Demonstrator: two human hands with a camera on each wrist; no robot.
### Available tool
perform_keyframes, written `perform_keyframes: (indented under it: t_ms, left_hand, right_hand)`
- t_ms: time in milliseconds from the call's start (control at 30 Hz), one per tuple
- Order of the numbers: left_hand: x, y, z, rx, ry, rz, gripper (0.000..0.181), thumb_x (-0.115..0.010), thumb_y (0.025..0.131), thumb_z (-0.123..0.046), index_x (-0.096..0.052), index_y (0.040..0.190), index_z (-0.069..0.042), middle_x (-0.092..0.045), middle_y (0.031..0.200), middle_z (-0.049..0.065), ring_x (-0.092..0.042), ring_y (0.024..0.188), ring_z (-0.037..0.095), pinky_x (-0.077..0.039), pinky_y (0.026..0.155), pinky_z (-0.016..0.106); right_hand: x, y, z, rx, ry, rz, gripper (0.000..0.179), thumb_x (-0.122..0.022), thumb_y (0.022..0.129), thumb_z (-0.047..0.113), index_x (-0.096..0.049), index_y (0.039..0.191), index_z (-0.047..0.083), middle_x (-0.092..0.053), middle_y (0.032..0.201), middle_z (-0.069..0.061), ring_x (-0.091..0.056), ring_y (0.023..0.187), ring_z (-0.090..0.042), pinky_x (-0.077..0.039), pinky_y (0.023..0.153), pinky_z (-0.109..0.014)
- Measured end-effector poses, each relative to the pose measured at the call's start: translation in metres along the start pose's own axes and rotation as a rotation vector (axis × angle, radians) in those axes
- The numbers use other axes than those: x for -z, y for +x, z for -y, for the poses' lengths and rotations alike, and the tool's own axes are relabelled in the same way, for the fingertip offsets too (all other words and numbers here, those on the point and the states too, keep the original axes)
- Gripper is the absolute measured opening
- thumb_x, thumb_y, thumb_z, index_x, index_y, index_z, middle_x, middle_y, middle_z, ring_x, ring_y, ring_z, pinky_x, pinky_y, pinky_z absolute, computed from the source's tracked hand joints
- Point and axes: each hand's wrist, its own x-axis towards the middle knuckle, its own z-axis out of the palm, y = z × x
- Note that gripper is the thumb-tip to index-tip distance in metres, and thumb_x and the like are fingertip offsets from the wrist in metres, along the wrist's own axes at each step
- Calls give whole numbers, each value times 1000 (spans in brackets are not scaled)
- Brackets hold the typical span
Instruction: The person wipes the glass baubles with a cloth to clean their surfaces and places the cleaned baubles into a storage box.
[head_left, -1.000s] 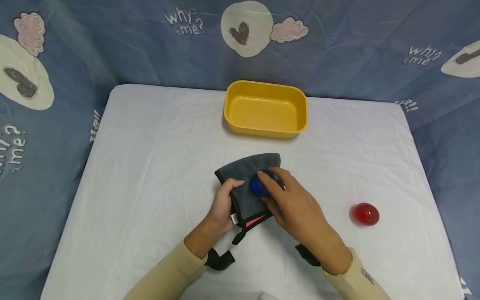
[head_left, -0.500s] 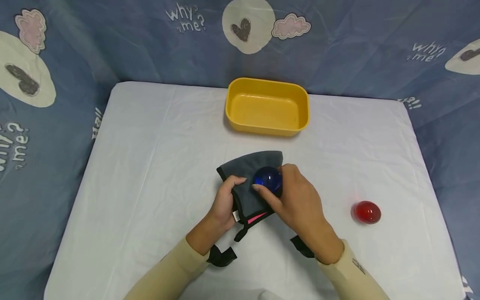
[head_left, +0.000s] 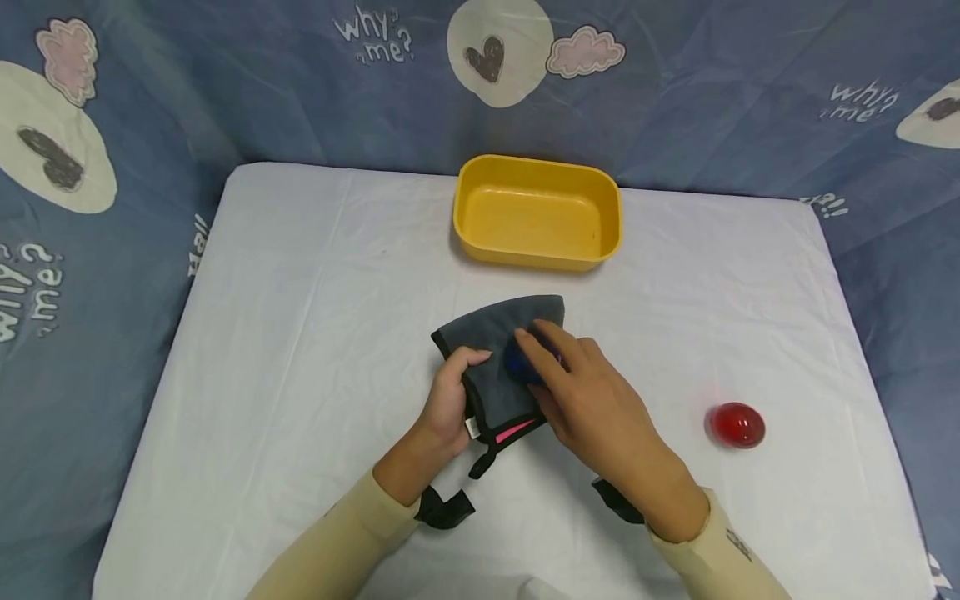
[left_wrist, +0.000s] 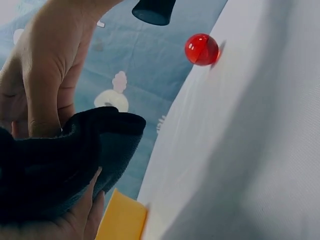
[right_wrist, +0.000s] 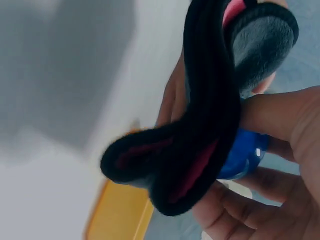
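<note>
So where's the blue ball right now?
In the head view, the blue ball is just right of center, in the right hand, against the gray cloth which the left hand holds.

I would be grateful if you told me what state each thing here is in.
Cloth: folded, pink inside showing, held by the left hand.
Blue ball: against the cloth, gripped by the right hand, partly hidden.
Red ball: on the table, untouched.
Bin: upright, open-topped.
Table: covered in white, lightly creased.
</note>
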Motion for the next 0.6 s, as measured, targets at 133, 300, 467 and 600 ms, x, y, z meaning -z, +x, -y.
perform_keyframes:
  t_ms: [133, 300, 467, 600]
  left_hand:
    - [2, 0, 2, 15, -2, -16, 59, -40, 97, -27, -38, 151, -2, -51, 143, 12, -58, 124, 19, -52, 101, 30]
    - [3, 1, 4, 2, -12, -22, 58, -40, 96, -26, -40, 148, -1, -53, 139, 10, -60, 120, 17, -53, 99, 30]
    - [2, 1, 3, -9, -15, -16, 55, -40, 98, -26, -41, 146, 1, -56, 131, 8, -64, 111, 14, -54, 96, 28]
    - [2, 1, 2, -6, -17, -15, 55, -40, 97, -25, -41, 146, 1, -56, 129, 7, -64, 111, 13, -54, 96, 27]
  right_hand:
    - [-2, 1, 0, -8, 5, -9, 65, -83, 90, 11, -54, 149, 5, -57, 140, -20, -63, 114, -36, -56, 97, -46]
    - [-5, 4, 0, -52, 27, -49, 63, -84, 90, 23, -57, 142, 0, -62, 130, -21, -68, 110, -35, -58, 94, -46]
    - [-8, 6, 0, -95, 46, -116, 66, -88, 87, 33, -60, 134, -4, -66, 116, -21, -71, 96, -33, -62, 83, -46]
    - [-12, 7, -1, -116, 65, -168, 65, -89, 84, 37, -61, 123, -6, -65, 103, -19, -68, 82, -30, -62, 72, -43]
